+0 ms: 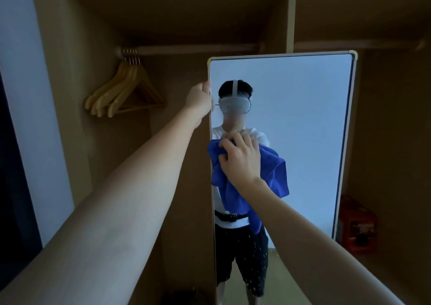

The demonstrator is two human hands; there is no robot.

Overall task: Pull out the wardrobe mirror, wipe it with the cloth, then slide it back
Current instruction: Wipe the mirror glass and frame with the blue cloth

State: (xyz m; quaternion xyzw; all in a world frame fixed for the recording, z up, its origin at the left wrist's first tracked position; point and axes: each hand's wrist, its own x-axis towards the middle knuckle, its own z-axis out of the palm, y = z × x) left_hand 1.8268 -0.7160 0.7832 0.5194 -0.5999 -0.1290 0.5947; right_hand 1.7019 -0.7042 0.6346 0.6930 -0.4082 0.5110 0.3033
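Blue cloth [277, 171] bunched against the glass of the wardrobe mirror [303, 122], gripped by the right hand [240, 157] with fingers curled into it. Left hand [200, 99] clasping the mirror's left edge, near the top. Wooden hangers [126, 90] on the rail behind, orange box [356, 225] low right.

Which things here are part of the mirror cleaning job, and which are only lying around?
Job: mirror, held at its edge by the left hand; blue cloth, pressed on the glass by the right hand.
Not job: wooden hangers; orange box.
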